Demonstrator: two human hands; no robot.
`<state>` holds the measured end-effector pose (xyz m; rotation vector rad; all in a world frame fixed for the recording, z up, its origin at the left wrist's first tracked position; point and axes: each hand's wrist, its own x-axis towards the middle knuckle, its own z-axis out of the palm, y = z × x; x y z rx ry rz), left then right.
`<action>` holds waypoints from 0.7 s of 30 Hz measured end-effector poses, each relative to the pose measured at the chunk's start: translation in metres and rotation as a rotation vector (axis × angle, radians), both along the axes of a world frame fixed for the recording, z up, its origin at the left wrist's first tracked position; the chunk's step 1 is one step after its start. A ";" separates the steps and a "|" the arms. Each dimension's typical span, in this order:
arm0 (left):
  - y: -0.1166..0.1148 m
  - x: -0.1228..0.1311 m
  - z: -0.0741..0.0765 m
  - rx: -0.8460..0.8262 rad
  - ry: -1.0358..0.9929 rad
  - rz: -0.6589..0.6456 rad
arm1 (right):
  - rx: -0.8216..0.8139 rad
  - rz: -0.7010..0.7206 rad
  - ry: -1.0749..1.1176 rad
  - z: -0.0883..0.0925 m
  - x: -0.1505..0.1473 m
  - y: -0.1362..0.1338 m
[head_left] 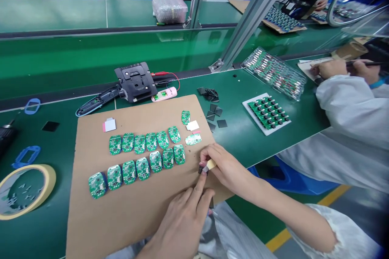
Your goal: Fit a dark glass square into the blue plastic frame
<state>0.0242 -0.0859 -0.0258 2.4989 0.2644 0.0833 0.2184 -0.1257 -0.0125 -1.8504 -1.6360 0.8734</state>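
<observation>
My right hand (221, 163) pinches a small black pad (201, 168) with a cream strip (211, 164) against it, above the right edge of a brown cardboard sheet (121, 218). My left hand (179, 228) lies over the sheet's lower edge, its index fingertip touching the pad. Two rows of green circuit boards (142, 157) lie on the cardboard to the left of my hands. Closest to my fingers is a green board (193, 139) lying apart. Small white-and-pink paper pieces (192, 125) lie beside it.
Black square pads (212, 113) and a white tray of green boards (267, 113) lie on the green bench. A black device (135, 82) and a tape roll (26, 190) stand to the left. At the right, a co-worker's hands (343, 68) hold a pen.
</observation>
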 end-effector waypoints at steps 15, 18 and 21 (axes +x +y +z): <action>0.006 -0.003 0.004 -0.257 0.041 0.005 | -0.090 -0.318 0.094 -0.003 0.008 -0.003; 0.011 -0.005 0.011 -0.711 -0.038 0.247 | -0.098 -0.357 0.179 0.011 0.009 -0.001; 0.018 -0.004 0.019 -1.321 -0.080 0.610 | -0.086 -0.376 0.329 0.030 0.000 0.001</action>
